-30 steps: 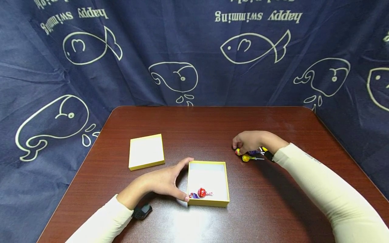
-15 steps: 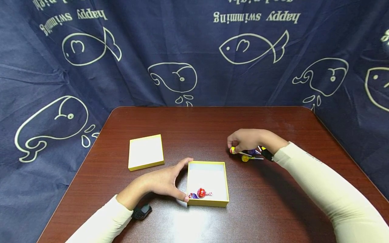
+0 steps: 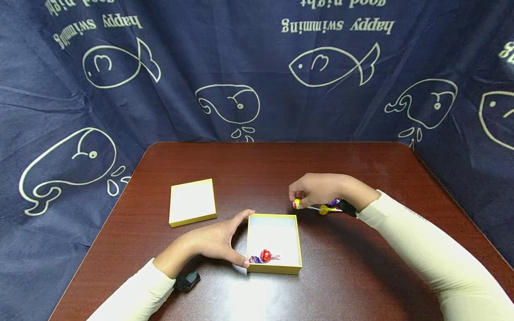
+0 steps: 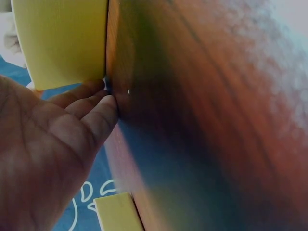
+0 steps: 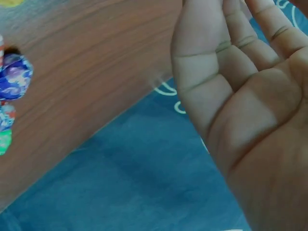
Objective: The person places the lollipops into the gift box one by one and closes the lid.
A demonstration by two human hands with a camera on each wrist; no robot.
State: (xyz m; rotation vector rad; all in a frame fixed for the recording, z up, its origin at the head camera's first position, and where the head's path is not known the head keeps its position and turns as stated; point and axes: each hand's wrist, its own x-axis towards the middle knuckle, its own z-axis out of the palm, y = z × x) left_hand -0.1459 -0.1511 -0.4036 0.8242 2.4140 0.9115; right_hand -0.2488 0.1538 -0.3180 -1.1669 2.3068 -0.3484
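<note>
A shallow yellow box (image 3: 275, 269) with a white inside stands near the middle of the table. My left hand (image 3: 217, 239) holds it from the left, thumb at the front corner and fingers at the back corner; the left wrist view shows fingers against its yellow wall (image 4: 67, 45). Inside lie a red lollipop (image 3: 266, 255) and a purple-wrapped one (image 3: 254, 259). Behind the box's right back corner, my right hand (image 3: 319, 189) pinches a yellow-and-red lollipop (image 3: 296, 203), its white stick pointing right. The right wrist view shows the palm (image 5: 260, 115), but not the held candy.
Under the right wrist lie a yellow lollipop (image 3: 323, 210) and a purple one (image 3: 333, 202), partly hidden. Purple and green wrappers (image 5: 15, 77) show in the right wrist view. The matching lid (image 3: 192, 220) lies at the back left. A blue printed cloth (image 3: 273, 111) hangs behind the table.
My right hand has drawn the yellow-and-red lollipop leftward from the pile, toward the box. The left hand and the box have stayed in place.
</note>
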